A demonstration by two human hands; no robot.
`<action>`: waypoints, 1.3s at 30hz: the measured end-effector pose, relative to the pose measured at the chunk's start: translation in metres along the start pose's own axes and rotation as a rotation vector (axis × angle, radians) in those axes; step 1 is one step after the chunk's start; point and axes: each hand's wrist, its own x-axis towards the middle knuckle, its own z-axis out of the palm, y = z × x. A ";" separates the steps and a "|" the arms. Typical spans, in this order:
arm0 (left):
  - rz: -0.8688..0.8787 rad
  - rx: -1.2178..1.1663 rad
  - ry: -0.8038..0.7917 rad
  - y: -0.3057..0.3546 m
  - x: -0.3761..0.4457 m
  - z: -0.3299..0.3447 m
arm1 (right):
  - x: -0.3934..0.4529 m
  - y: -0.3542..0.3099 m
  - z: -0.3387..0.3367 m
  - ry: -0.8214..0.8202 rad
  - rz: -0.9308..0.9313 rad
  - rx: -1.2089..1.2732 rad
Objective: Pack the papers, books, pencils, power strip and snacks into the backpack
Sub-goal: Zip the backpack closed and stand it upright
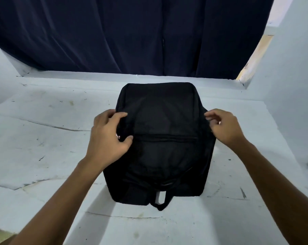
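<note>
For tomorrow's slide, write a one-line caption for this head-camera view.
Both hands, left and right, grip the sides of a closed black backpack lying flat on a white table.

- A white table (48,131) carries everything; its surface is scuffed, stained and marked with long cracks or creases.
- A black backpack (160,138) lies flat in the middle, its carry handle (161,205) towards the near edge.
- Its far end lies near the table's far edge.
</note>
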 end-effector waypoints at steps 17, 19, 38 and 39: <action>0.749 0.316 -0.571 0.110 0.041 0.171 | -0.043 0.053 0.010 0.067 0.223 -0.118; 0.764 0.349 -0.558 0.107 0.039 0.174 | -0.048 0.050 0.010 -0.013 0.118 -0.312; 0.697 0.592 -0.519 0.111 0.016 0.186 | -0.200 -0.060 0.064 0.078 0.148 -0.335; 0.674 0.568 -0.554 0.112 0.013 0.182 | -0.206 -0.067 0.070 0.073 0.137 -0.345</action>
